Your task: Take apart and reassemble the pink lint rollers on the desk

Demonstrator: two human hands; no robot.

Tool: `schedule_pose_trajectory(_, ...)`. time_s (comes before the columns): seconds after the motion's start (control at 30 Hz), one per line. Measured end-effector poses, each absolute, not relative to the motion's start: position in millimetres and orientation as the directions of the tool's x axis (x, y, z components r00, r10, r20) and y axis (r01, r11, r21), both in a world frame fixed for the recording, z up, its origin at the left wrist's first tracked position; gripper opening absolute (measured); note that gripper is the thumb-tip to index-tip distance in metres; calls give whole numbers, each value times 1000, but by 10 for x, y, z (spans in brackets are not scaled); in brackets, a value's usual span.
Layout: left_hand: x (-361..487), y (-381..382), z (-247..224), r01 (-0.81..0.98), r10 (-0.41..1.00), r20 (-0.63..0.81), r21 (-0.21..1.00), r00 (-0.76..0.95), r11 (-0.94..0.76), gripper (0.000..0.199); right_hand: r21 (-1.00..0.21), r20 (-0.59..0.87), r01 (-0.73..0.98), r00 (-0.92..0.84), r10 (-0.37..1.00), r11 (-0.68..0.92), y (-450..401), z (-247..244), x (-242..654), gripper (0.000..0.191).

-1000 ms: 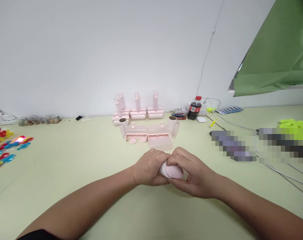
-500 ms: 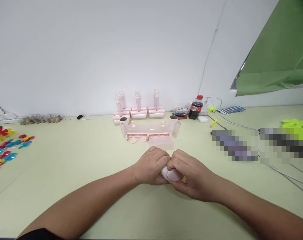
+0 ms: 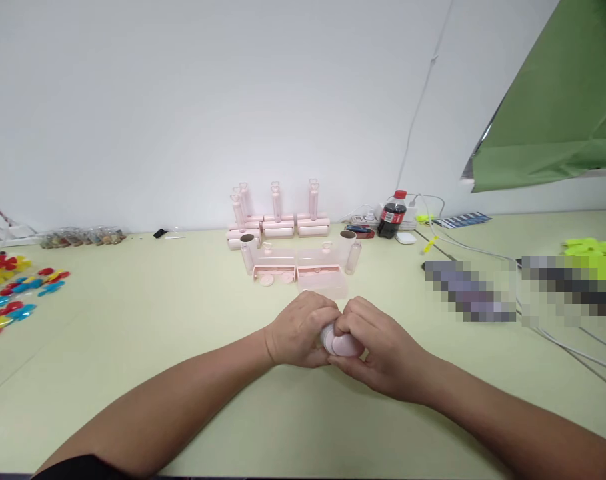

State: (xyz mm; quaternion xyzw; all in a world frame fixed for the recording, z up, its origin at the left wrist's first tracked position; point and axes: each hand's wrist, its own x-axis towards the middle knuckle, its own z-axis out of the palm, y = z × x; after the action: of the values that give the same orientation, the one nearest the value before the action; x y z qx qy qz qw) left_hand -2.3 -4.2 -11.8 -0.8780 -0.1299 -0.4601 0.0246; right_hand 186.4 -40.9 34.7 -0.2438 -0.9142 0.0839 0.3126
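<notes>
My left hand (image 3: 299,331) is closed around a white and pale pink lint roller (image 3: 347,345), held low over the table in front of me. From the right, my right hand (image 3: 383,347) has its fingers curled over the roller's rounded pink end. The fingers hide most of the roller's length. Just beyond my hands lie a pink open case (image 3: 273,271) and a clear pinkish cover (image 3: 323,288). A loose pink disc (image 3: 267,281) rests by the case. Clear handles (image 3: 353,259) and hollow rolls (image 3: 348,239) stand at either side.
Against the wall sit several pink lint rollers (image 3: 278,230) with upright handles (image 3: 275,203). A cola bottle (image 3: 392,215) and white cables (image 3: 483,250) are to the right. Colourful plastic petals (image 3: 27,285) lie on the left. Green sheeting (image 3: 553,113) hangs at upper right.
Both hands stay on the roller. Its pink end has shifted slightly up and left, and the right-hand fingers have moved a little with it. The things on the table have not moved.
</notes>
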Motion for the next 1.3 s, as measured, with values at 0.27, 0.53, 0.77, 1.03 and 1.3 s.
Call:
schedule_pose_trajectory(0.27,-7,-77,-85,136,159,814,99,559,-986,43,-339,494,374,-710,502,863,-494,426,1876,16)
schedule_pose_trajectory(0.53,-38,-53,-83,207,76,752,-81,655,-975,35,-389,437,375,-730,526,842,-531,445,1878,22)
schedule_pose_trajectory(0.77,-29,-25,-110,195,66,735,-91,674,-977,38,-469,382,358,-742,551,807,-529,476,1883,24)
schedule_pose_trajectory(1.03,-13,-59,-137,136,129,714,48,689,-990,40,-512,387,289,-763,518,809,-550,522,1925,26)
schedule_pose_trajectory(1.3,-24,-18,-134,228,244,787,134,566,-964,47,-418,555,303,-661,505,856,-431,466,1919,20)
